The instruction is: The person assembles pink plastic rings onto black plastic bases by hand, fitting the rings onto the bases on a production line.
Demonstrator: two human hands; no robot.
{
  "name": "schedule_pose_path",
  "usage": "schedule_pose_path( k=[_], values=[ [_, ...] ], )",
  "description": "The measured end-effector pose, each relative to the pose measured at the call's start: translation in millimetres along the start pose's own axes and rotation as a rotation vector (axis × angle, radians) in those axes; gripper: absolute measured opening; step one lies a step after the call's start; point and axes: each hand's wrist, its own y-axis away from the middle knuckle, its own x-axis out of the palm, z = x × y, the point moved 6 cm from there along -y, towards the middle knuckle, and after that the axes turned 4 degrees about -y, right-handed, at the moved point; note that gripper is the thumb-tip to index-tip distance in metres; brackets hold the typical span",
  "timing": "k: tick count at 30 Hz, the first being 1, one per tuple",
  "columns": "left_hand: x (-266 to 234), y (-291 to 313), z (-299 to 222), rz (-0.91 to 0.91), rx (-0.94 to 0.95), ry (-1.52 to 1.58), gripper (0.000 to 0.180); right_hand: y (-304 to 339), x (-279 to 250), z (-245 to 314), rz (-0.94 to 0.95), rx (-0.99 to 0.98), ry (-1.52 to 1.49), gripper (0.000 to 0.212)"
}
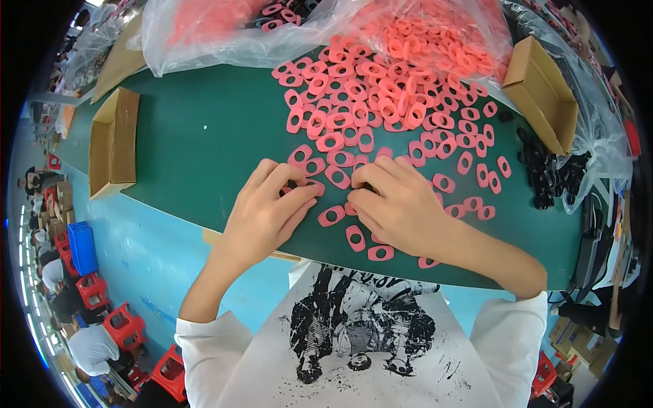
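Note:
Many flat pink oval rings (330, 141), each with a large hole, lie spread over the green table in front of me. Fingers bent, my left hand (262, 212) pinches a pink oval ring (315, 185) between thumb and fingertips just above the table. A hand's width to its right, my right hand (398, 207) is curled with its fingertips drawn together. Something small and dark shows in its grip, mostly hidden by the fingers. Loose rings lie under and around both hands, one (355, 238) just in front of them.
A clear plastic bag (204, 41) of pink rings lies across the far side, beside a heaped pile (422, 47). Open cardboard boxes stand at left (112, 146) and right (544, 95). Black parts (554, 170) cluster at right. Red stools (124, 325) and a blue crate (81, 248) are off left.

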Motion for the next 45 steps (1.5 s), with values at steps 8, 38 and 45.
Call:
schedule_pose_path(
  k=[8,38,45],
  values=[
    [-15,-20,16,-0.137,-0.056,-0.035,0.020,-25,18,5,-0.010,-0.025,0.175,0.020],
    [-21,-40,32,-0.096,-0.028,-0.075,0.017,-39,-15,-43,0.076,0.422,0.177,0.021],
    [4,-52,15,0.012,0.099,-0.105,0.017,-32,-17,-46,-0.028,0.303,0.062,0.019]
  ],
)
